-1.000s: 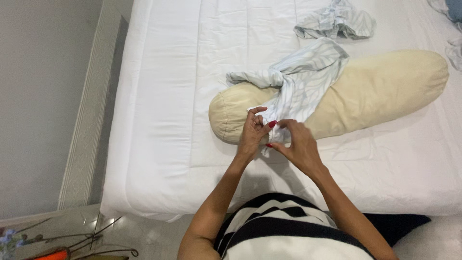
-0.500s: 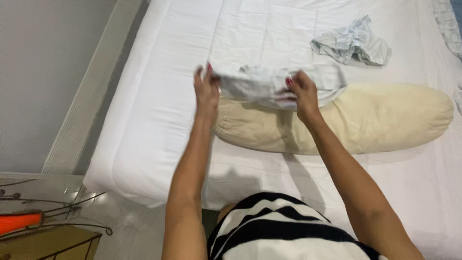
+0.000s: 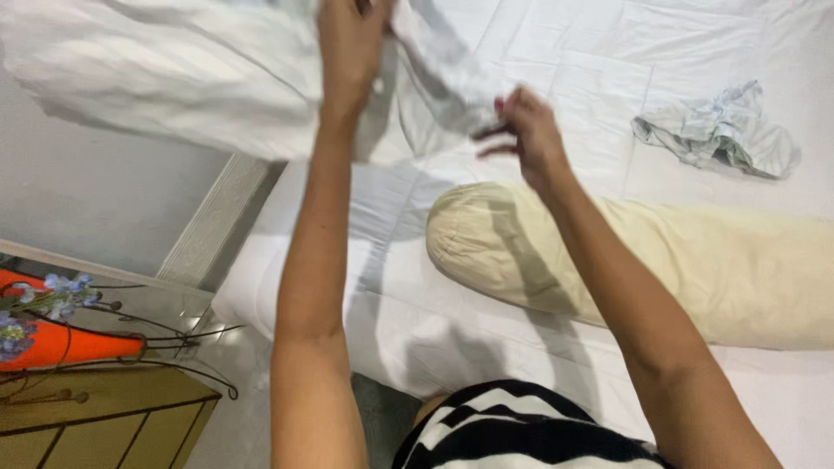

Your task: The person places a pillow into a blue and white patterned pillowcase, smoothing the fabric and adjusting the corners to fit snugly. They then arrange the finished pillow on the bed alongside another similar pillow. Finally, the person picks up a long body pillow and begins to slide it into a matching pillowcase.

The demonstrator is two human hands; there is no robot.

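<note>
**Cover raised above the bolster**

Your left hand (image 3: pixel 350 43) is lifted high near the top edge of the view, fingers closed on the pale cover (image 3: pixel 174 78), which spreads out to the left and hangs in the air over the bed's left edge and the wall side. Your right hand (image 3: pixel 521 130) is lower and to the right, above the bed (image 3: pixel 304 260); its fingers are partly curled, with the thumb and forefinger close to a fold of the cover. Motion blur hides the contact, so you cannot tell whether this hand has hold of the cloth.

The cream bolster (image 3: pixel 660 260) lies bare on the white bed, its rounded end just below your right wrist and its length running toward the bed's right edge. A crumpled striped cloth (image 3: pixel 717 130) lies on the bed beyond the bolster, well apart from both hands, toward the far right corner.

Beside the bed's near left corner stands a wooden cabinet (image 3: pixel 95 417) bearing an orange vase (image 3: pixel 61 343) with blue flowers (image 3: pixel 35 304).
</note>
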